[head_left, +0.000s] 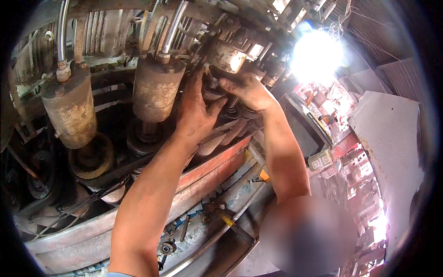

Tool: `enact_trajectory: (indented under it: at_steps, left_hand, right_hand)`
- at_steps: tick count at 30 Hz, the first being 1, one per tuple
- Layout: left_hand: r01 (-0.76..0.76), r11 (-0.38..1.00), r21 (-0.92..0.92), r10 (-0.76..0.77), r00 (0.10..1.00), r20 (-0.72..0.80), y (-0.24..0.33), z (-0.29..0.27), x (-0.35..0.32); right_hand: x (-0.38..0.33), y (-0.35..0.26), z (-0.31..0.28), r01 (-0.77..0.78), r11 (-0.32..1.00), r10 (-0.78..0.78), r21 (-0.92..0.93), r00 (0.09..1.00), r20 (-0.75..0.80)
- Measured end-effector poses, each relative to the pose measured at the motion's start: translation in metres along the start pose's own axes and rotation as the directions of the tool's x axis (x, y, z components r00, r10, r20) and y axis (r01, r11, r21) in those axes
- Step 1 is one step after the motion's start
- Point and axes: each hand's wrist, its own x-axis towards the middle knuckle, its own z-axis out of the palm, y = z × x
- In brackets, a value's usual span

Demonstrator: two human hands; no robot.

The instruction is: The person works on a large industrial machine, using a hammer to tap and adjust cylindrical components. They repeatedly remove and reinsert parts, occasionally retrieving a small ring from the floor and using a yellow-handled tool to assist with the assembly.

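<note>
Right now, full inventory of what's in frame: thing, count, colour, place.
Rusty tan metal cylinders: three, grimy tan-brown, hanging in a row under the machine, upper left to centre.
Silver metal pipes: at least two, running up from the cylinder tops.
Dark round pulley wheels: at least two, black-brown, below the left and middle cylinders.
Red-painted metal frame bar: one, worn red, slanting across the centre under the forearms.
Curved grey metal rim: one, dull grey, lower left.
Yellow-handled tool: one, lying low at centre.
Left hand: greasy, pressed against the dark parts beside the middle cylinder.
Right hand: greasy, fingers curled on the dark part under the third cylinder.
</note>
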Motion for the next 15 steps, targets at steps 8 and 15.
enact_trajectory:
  at_steps: [8,15]
  left_hand:
    - [-0.036,0.999,-0.009,0.035,0.999,-0.027,0.003,-0.001,0.001]
    - [0.000,1.000,0.010,0.000,1.000,-0.027,0.010,-0.005,0.002]
  right_hand:
    - [0.002,-0.002,0.013,0.024,1.000,-0.025,-0.013,0.994,-0.108]
    - [-0.006,-0.012,0.053,-0.197,0.899,-0.040,-0.390,0.851,-0.523]
